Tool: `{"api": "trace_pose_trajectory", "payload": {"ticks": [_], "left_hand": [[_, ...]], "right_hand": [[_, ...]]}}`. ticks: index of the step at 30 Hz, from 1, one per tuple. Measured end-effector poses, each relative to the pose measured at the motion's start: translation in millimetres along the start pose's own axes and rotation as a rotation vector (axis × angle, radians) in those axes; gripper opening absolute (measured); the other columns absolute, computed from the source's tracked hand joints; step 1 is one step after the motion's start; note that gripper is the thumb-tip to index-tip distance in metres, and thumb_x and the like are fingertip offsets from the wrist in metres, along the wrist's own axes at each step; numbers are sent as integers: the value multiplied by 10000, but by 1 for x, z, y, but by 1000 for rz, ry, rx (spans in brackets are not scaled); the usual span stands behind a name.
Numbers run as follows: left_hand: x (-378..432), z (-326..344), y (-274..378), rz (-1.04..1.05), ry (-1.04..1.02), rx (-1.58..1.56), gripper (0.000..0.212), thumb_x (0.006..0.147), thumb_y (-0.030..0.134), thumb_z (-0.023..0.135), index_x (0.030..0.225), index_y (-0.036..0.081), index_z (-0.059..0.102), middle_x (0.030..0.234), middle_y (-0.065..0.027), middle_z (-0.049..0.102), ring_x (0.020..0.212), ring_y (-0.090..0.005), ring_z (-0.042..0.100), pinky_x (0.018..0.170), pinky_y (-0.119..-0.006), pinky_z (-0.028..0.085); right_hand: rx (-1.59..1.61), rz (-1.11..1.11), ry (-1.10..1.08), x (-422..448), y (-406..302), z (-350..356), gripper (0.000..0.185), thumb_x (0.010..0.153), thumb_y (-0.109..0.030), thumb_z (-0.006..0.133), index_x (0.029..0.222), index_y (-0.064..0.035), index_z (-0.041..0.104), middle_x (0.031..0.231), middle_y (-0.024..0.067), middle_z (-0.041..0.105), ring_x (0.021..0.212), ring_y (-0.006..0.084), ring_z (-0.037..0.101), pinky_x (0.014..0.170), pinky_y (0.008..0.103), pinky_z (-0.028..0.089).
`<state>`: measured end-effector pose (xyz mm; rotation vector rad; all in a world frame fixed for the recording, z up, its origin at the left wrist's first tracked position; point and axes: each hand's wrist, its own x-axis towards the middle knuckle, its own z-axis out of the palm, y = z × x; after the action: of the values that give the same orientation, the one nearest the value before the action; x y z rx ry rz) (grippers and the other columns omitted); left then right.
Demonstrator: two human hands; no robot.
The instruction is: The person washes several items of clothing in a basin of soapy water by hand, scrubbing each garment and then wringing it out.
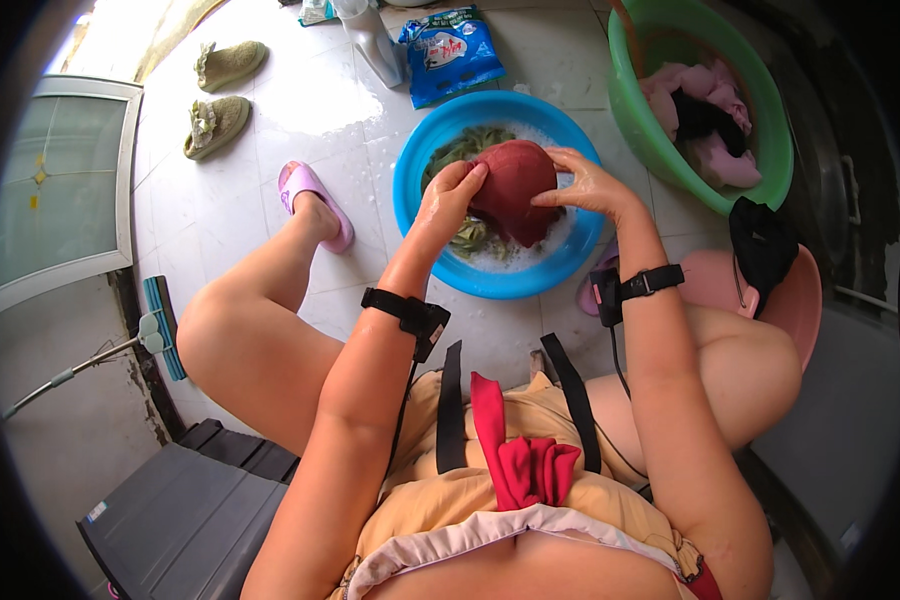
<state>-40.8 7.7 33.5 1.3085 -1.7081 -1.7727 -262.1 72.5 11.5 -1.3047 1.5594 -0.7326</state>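
A dark red padded cloth item, which looks like a bra cup (516,184), is held up over the blue plastic basin (499,289). My left hand (450,196) pinches its left edge between thumb and fingers. At its right side my right hand (586,184) has thumb and fingers spread, with the fingertips touching or very near the cloth; which of the two is unclear. Beneath it, green wet clothes (469,234) lie in foamy water.
Beyond the basin are a blue detergent bag (450,56) and a translucent bottle (373,49). A green tub (709,191) holds pink and black clothes. Black cloth (766,247) hangs over a pink basin (806,300) at right. Green slippers (221,127) and a squeeze mop (163,328) are at left.
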Motion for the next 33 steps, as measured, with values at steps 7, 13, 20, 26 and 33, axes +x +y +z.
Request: {"api": "trace_pose_trajectory", "payload": {"ticks": [7,13,20,26,33], "left_hand": [[-10,-2,28,130,-121,-618,337,868,253,515,1108,26,445,1034,-57,523,939,-142,511,803,-265,401],[6,-5,-28,-266,38,39,524,806,305,566,1208,18,394,1071,-94,529,979,-157,504,796,-278,394],[-4,-12,-26,-296,-21,-172,416,809,277,538,1147,44,474,1051,-60,564,949,-148,522,774,-297,383],[-3,-9,-32,-328,-64,-83,327,831,259,514,1087,56,522,1013,-40,588,887,-127,541,722,-264,392],[-4,-12,-31,-332,-68,-85,317,846,251,495,1092,52,518,1012,-45,587,885,-126,541,715,-258,394]], "right_hand": [[394,-25,-98,-14,-83,-33,833,601,-211,775,1280,-13,335,1276,127,379,1161,218,393,959,328,322],[262,252,-175,9,-10,-1,876,604,-194,778,1287,-16,259,1249,174,400,1141,293,415,949,345,327],[-601,331,141,-6,67,92,789,769,-80,558,1321,-447,132,1039,194,437,697,362,566,617,419,486],[-1052,222,-191,-7,86,139,544,803,-123,442,1246,-427,359,1070,147,469,723,288,602,605,400,476],[-1052,448,-154,13,101,135,483,799,-176,432,1250,-344,382,1162,114,432,1060,267,453,811,430,395]]}}
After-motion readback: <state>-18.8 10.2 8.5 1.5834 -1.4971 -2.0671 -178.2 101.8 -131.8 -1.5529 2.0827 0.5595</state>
